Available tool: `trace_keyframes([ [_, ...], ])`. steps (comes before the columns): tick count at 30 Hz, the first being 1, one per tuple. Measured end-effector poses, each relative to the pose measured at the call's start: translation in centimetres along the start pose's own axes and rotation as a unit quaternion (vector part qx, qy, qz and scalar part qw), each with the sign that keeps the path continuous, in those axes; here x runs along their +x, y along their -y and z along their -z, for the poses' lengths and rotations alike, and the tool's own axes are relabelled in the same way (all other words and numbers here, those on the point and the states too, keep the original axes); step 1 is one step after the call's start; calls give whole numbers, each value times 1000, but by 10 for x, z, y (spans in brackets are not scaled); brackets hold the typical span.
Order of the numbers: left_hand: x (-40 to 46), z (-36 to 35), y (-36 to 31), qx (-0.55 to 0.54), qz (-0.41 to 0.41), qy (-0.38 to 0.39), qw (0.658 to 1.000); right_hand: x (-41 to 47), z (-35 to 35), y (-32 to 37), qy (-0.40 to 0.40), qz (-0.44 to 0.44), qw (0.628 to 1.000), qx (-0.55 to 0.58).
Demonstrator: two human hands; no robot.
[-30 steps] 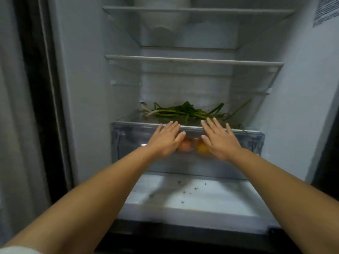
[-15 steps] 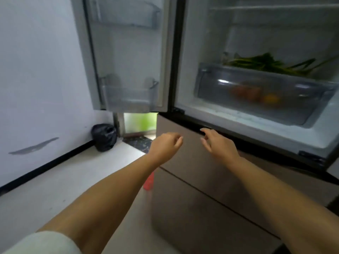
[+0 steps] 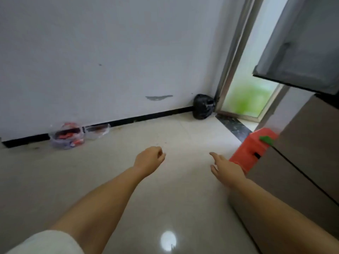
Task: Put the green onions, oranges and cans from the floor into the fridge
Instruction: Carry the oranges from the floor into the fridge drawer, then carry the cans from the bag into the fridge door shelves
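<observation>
A clear plastic bag of red cans (image 3: pixel 68 138) lies on the floor against the white wall at the left. A second, flatter clear bag (image 3: pixel 97 131) lies just to its right. My left hand (image 3: pixel 149 160) hovers over the pale tiled floor with its fingers loosely curled and holds nothing. My right hand (image 3: pixel 226 169) is stretched out beside it, fingers relaxed, also holding nothing. Both hands are well short of the bags. The fridge's lower front (image 3: pixel 300 162) fills the right side. Its open door (image 3: pixel 300 44) hangs at the top right. The fridge's inside is out of view.
An orange-red box with a green patch (image 3: pixel 252 150) stands on the floor against the fridge, just beyond my right hand. A black rubbish bag (image 3: pixel 203 106) sits in the corner by a glass doorway (image 3: pixel 251 99). A dark skirting strip runs along the wall.
The view has swung left and down from the fridge's inside to the floor and wall. Both hands came off the crisper drawer and now hang free over the floor.
</observation>
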State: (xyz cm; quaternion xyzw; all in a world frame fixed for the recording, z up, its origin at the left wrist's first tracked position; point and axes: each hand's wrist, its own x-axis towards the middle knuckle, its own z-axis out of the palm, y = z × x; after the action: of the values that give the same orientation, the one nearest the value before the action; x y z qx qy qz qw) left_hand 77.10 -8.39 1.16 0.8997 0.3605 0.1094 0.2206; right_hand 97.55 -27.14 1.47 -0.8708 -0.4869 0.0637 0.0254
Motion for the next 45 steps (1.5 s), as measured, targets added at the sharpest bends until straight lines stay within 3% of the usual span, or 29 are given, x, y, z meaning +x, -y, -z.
trace_keyframes([
  [6,-89,101,208,41,128,-17,991,38,-62,228,74,105,992,20],
  [12,-141,170,331,36,210,-17,977,69,-79,405,107,191,976,19],
  [18,-136,190,403,10,251,-15,968,125,-87,503,127,225,966,-11],
  [27,-52,251,551,-19,295,7,955,266,-119,625,182,222,957,-28],
  [33,-18,322,660,-22,350,-26,936,354,-115,750,209,259,942,-36],
  [38,35,342,749,-42,352,6,935,423,-132,851,218,291,931,-24],
  [45,122,375,881,-63,311,67,946,526,-173,934,267,184,946,-7],
])
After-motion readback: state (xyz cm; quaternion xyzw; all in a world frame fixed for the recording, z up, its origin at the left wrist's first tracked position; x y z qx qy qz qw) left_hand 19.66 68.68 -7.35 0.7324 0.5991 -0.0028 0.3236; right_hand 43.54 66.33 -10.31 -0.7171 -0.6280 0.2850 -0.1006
